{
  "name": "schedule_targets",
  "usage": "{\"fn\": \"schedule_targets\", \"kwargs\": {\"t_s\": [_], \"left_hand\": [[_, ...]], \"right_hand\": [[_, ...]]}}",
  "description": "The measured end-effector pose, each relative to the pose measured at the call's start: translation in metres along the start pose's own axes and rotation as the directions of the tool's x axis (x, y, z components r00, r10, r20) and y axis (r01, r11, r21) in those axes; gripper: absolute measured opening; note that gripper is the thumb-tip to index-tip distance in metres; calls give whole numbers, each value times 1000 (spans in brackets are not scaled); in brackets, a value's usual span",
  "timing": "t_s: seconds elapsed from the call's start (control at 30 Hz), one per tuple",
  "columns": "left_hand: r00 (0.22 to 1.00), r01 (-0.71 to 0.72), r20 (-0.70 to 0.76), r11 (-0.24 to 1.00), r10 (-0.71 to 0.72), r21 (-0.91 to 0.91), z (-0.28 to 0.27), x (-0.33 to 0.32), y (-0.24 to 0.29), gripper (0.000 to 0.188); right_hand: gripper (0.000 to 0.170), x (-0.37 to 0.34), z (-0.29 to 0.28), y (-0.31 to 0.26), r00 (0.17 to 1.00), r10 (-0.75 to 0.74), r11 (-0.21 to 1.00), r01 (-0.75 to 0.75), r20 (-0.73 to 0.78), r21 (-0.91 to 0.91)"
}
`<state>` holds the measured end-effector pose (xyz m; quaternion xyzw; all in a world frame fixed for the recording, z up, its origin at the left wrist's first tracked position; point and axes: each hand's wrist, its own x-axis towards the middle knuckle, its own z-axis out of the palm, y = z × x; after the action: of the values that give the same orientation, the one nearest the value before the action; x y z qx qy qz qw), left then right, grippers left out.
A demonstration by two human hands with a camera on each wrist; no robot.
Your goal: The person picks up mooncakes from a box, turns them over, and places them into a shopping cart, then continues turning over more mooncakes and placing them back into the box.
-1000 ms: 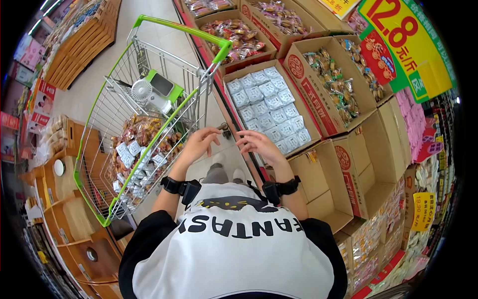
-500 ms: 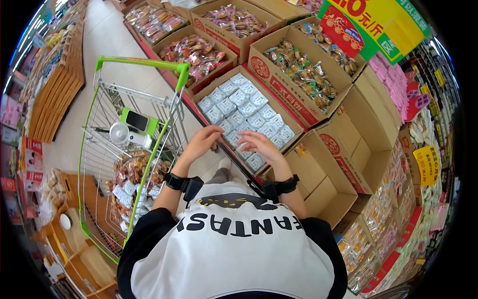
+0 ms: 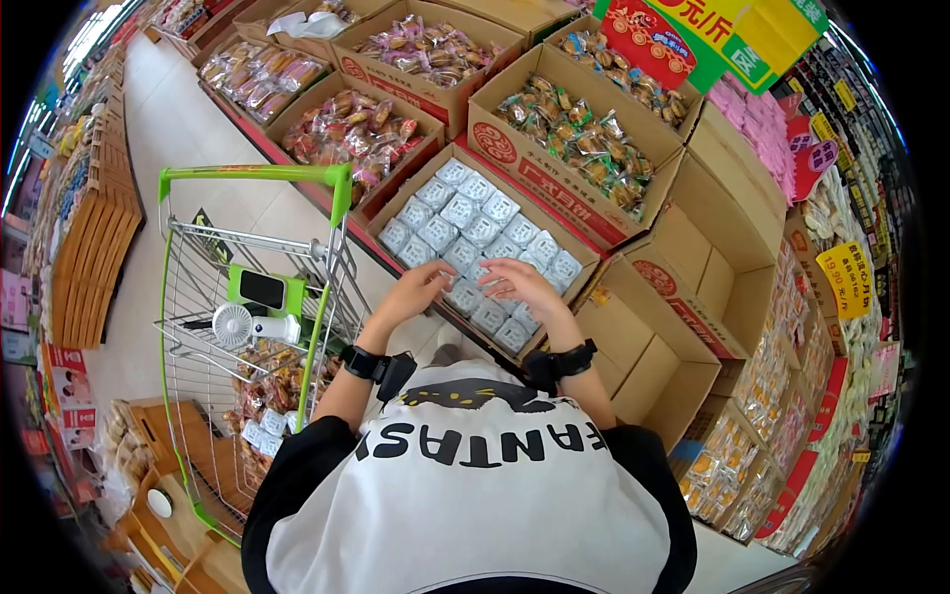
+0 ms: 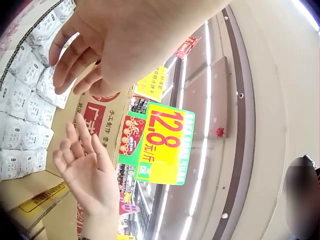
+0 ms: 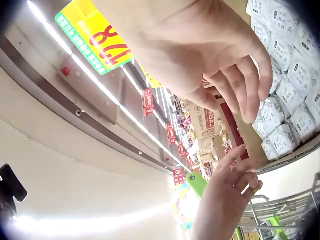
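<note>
My left hand [image 3: 416,290] hovers over the near left edge of a cardboard box of white wrapped mooncakes [image 3: 482,230], fingers loosely bent. Beside it, my right hand [image 3: 526,282] is held over the same box with relaxed fingers. Neither holds anything. The left wrist view has the left hand [image 4: 110,45] in front of the white packets [image 4: 20,100], with the right hand [image 4: 92,175] below, palm showing. In the right wrist view the right hand [image 5: 200,55] droops near the packets [image 5: 290,95], and the left hand [image 5: 225,195] appears lower down.
At the left stands a shopping cart [image 3: 247,174] with a small white fan [image 3: 233,324], a phone [image 3: 262,289] and wrapped goods inside. Boxes of packaged mooncakes [image 3: 574,139] lie beyond. Cardboard boxes [image 3: 683,371] with bare bottoms sit right. A price sign [image 3: 727,40] hangs above.
The view has turned and come closer to the display, so the cart and white packets have shifted left. Both hands now overlap the packets' box; their loose pose is much the same.
</note>
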<state>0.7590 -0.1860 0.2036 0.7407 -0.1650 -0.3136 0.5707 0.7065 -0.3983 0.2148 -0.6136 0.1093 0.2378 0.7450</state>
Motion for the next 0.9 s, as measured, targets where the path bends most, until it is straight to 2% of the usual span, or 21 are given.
{"fn": "schedule_targets", "kwargs": {"t_s": [0.13, 0.2, 0.33, 0.4, 0.43, 0.5, 0.6, 0.73, 0.8, 0.9], "left_hand": [[1000, 28, -4, 995, -27, 100, -7, 6, -11, 20], [1000, -12, -7, 967, 14, 253, -10, 9, -15, 20], [999, -46, -10, 956, 51, 291, -13, 20, -29, 21], [993, -78, -46, 894, 109, 441, -15, 27, -34, 20], [993, -81, -39, 894, 109, 440, -14, 31, -38, 20], [961, -85, -177, 837, 212, 540, -12, 39, -44, 21], [937, -76, -235, 807, 259, 586, -6, 52, -36, 22], [916, -131, -223, 774, 333, 619, 0, 79, -38, 23], [917, -200, -147, 747, 371, 634, 5, 90, -37, 25], [926, -206, -88, 687, 366, 697, 18, 104, -39, 29]], "right_hand": [[30, 16, -5, 7, 996, 63, 998, -65, -60, -22], [30, 23, -6, 9, 995, 74, 997, -76, -67, -26], [29, 28, -7, 7, 990, 116, 992, -120, -84, -48], [28, 30, -10, 9, 987, 132, 990, -137, -91, -44], [28, 31, -12, 11, 987, 130, 990, -133, -90, -36], [28, 31, -16, 12, 987, 126, 991, -129, -96, -24], [28, 30, -22, 14, 984, 131, 991, -134, -122, -17], [28, 34, -31, 22, 982, 133, 991, -133, -137, 9], [28, 35, -34, 25, 977, 143, 990, -140, -160, 30], [29, 39, -39, 29, 969, 153, 988, -147, -196, 48]]}}
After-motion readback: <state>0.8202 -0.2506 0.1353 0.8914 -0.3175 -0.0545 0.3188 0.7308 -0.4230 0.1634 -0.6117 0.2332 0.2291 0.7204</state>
